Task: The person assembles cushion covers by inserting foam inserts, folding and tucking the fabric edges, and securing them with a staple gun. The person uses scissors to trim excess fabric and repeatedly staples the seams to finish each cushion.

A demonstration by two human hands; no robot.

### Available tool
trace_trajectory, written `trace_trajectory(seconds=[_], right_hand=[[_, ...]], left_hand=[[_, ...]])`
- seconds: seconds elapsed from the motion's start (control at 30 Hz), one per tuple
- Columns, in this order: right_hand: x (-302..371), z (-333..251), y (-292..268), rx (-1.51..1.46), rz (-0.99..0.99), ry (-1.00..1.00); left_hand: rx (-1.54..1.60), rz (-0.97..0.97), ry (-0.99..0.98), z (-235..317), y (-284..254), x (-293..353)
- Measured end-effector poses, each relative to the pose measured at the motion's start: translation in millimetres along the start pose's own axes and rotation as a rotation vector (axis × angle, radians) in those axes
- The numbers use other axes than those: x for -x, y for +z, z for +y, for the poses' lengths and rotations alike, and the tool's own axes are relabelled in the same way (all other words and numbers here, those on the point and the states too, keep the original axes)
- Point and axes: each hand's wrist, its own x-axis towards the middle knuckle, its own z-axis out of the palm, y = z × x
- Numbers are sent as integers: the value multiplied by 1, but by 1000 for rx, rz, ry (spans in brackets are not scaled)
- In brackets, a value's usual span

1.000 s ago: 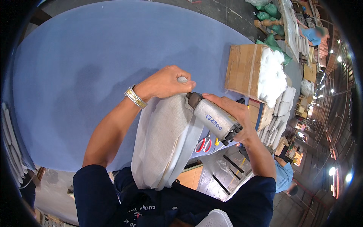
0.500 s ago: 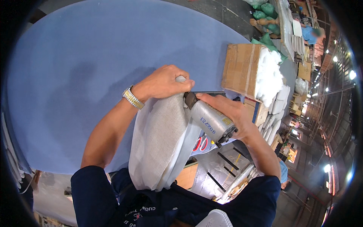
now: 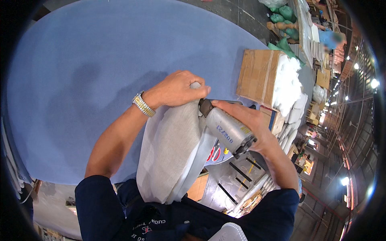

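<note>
A padded seat panel covered in light grey fabric is tilted up on its edge in front of my body, its pale underside turned to the right. My left hand is closed on the fabric at the panel's far end, and a bit of cloth bulges out by the fingers. In my right hand is a silver pneumatic staple gun. Its dark nose rests at the panel's edge, close beside my left fingers. Whether the tip touches the fabric is hidden.
A large blue-covered table spreads ahead and to the left. On its right side stands a cardboard box full of white stuffing. Red-handled scissors lie behind the panel. A person in blue is far off at right.
The staple gun and my right hand have shifted slightly right and down in the picture. My left hand keeps its hold on the fabric, and the panel stays nearly in place.
</note>
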Motion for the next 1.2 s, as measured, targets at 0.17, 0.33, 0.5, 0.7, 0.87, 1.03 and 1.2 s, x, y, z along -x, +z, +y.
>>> trace_trajectory(seconds=[0.17, 0.33, 0.5, 0.7, 0.87, 1.03, 1.2], right_hand=[[-21, -11, -16, -49, -97, 62], [-24, -14, -7, -64, -62, 79], [-46, -33, -36, 130, -285, 191], [-40, -28, -5, 68, -111, 103], [-54, -41, -8, 37, -138, 133], [-62, -55, -10, 128, -170, 182], [-73, -69, -15, 203, -198, 208]], left_hand=[[95, -50, -61, -9, -4, -6], [76, -71, -61, -5, -12, -5], [104, -86, -54, -6, -14, -7], [183, -180, -7, -17, -32, -11], [240, -143, 62, -30, -32, -17], [194, -17, 32, -28, -24, -14], [169, 21, 4, -23, -23, -12]])
